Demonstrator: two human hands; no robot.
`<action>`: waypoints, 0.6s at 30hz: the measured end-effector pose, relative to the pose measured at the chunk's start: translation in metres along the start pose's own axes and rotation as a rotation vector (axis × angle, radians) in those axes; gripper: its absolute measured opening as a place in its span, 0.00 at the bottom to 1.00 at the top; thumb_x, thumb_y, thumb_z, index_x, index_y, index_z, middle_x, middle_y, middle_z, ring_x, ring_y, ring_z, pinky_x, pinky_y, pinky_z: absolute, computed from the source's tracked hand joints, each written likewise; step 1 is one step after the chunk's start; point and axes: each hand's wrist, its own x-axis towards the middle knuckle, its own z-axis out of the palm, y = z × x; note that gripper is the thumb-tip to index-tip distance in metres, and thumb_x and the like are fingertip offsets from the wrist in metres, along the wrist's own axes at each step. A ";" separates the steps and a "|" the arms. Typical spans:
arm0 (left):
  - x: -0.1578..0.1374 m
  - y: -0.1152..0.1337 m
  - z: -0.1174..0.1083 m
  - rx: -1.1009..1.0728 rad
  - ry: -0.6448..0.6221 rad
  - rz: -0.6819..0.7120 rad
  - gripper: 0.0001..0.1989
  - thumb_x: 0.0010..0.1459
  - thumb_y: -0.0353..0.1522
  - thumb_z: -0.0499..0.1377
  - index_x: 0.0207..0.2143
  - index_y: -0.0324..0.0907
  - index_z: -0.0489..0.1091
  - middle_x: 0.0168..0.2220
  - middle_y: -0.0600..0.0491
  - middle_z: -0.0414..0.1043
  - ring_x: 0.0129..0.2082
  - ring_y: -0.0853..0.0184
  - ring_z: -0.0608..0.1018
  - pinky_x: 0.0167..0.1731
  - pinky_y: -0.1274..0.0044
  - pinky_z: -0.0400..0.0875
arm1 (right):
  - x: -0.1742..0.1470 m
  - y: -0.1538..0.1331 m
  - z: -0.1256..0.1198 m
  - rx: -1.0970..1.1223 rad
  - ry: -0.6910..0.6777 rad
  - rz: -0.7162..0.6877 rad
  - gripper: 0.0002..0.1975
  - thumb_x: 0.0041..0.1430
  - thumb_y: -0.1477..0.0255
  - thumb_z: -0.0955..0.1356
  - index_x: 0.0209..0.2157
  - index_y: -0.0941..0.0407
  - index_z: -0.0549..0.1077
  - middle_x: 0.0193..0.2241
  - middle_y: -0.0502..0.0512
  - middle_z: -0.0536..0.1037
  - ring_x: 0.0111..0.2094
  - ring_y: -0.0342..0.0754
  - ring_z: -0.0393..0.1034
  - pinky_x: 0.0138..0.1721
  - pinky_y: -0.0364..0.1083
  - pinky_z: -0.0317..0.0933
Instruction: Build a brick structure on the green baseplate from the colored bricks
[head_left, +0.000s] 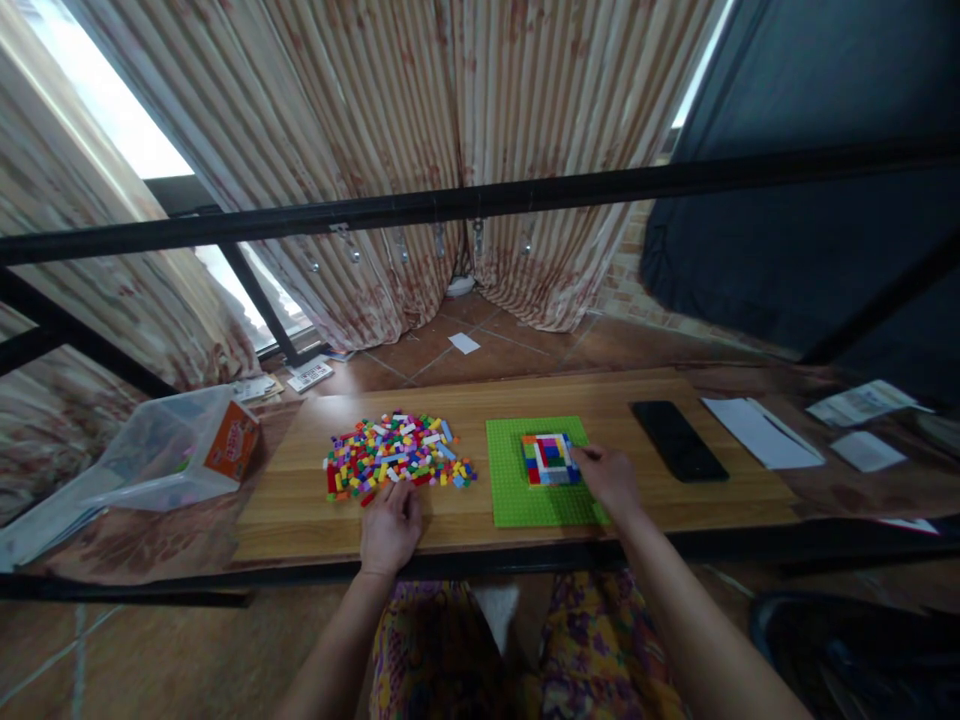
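Observation:
A green baseplate (514, 503) lies on the wooden board, bearing a squarish structure of stacked toy bricks (551, 462) in red, blue, white, orange and other colours. My right hand (609, 480) is at the structure's right side, fingers pinched together against it; whether a brick is between them is hidden. Left of the plate spreads a pile of small loose toy bricks (397, 450) in many colours. My left hand (391, 525) rests at the pile's near edge with its fingers curled, and what they hold, if anything, cannot be made out. A red brick (367, 499) lies just beside it.
A black phone (679, 440) and white paper (761, 432) lie to the right. A clear plastic box (180, 455) with an orange label stands left of the wooden board (442, 515). A black metal rail (450, 205) crosses beyond, before patterned curtains (360, 120).

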 end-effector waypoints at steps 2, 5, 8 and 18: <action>0.000 0.001 0.000 0.000 -0.002 -0.006 0.07 0.60 0.32 0.50 0.32 0.44 0.67 0.31 0.51 0.71 0.32 0.65 0.75 0.33 0.75 0.66 | 0.004 0.003 0.000 0.116 -0.024 0.046 0.14 0.47 0.62 0.69 0.26 0.58 0.80 0.24 0.57 0.79 0.29 0.51 0.73 0.30 0.45 0.59; 0.000 0.002 -0.001 0.016 -0.004 -0.017 0.08 0.60 0.32 0.50 0.31 0.44 0.67 0.31 0.51 0.71 0.32 0.65 0.74 0.33 0.76 0.65 | 0.009 0.005 -0.001 0.177 -0.053 0.082 0.14 0.43 0.61 0.71 0.26 0.58 0.80 0.23 0.55 0.79 0.28 0.50 0.73 0.29 0.45 0.60; 0.000 0.002 0.000 0.027 -0.010 -0.025 0.08 0.59 0.31 0.50 0.32 0.44 0.67 0.31 0.51 0.71 0.31 0.66 0.74 0.32 0.76 0.65 | 0.011 0.002 -0.002 0.223 -0.067 0.127 0.15 0.39 0.61 0.73 0.26 0.59 0.79 0.22 0.55 0.79 0.27 0.49 0.72 0.28 0.44 0.60; -0.002 -0.001 0.003 0.002 -0.017 -0.028 0.08 0.59 0.32 0.50 0.33 0.43 0.68 0.32 0.51 0.72 0.32 0.66 0.74 0.34 0.76 0.65 | 0.014 -0.003 -0.007 0.257 -0.144 0.249 0.19 0.33 0.61 0.74 0.27 0.60 0.80 0.16 0.50 0.73 0.18 0.41 0.60 0.19 0.41 0.50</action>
